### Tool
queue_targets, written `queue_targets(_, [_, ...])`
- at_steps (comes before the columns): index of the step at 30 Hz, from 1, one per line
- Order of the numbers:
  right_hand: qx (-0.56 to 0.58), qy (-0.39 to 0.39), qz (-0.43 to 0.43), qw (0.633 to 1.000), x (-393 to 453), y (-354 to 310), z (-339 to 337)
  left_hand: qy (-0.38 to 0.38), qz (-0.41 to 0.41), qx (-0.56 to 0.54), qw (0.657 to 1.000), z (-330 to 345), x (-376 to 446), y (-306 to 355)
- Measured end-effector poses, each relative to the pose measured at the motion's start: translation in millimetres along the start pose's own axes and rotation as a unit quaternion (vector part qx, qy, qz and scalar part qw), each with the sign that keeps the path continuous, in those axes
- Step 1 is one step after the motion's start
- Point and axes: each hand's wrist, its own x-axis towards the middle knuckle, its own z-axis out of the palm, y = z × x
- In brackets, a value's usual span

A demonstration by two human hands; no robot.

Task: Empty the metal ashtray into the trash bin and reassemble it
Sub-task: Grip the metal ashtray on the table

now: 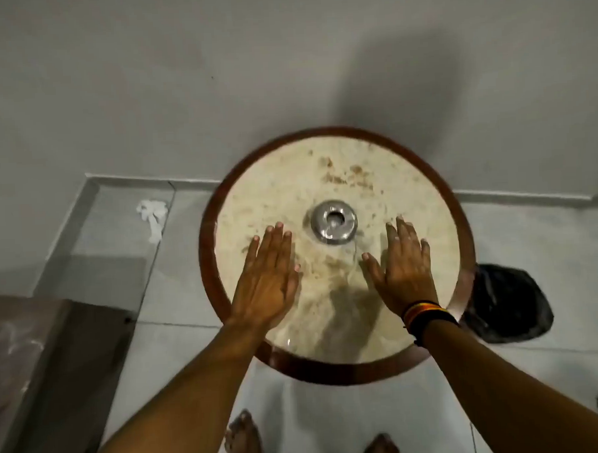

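A round metal ashtray [334, 222] with a hole in its lid sits near the middle of a round marble-topped table [428, 227] with a dark wooden rim. My left hand [267, 280] lies flat on the tabletop, palm down, to the left of the ashtray and a little nearer to me. My right hand [404, 266] lies flat in the same way to the ashtray's right, with coloured bands on its wrist. Neither hand touches the ashtray. A bin lined with a black bag [510, 302] stands on the floor right of the table.
The table stands close to a grey wall. A crumpled white tissue [152, 214] lies on the tiled floor at the left. A dark brown piece of furniture [39, 357] fills the lower left. My bare feet [243, 437] are below the table's near edge.
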Motion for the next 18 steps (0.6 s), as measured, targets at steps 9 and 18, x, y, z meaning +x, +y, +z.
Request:
queue_targets(9, [-0.016,0.023,0.008,1.0,-19.9,25.4,65.7,-0.002,-0.049,-0.022,0.999,79.6,4.5,-15.0])
queue_targets(18, [0.122,0.021,0.044,0.991,-0.8,4.5,48.0,0.004,-0.059,-0.032,0.998,79.7,9.3,-16.0])
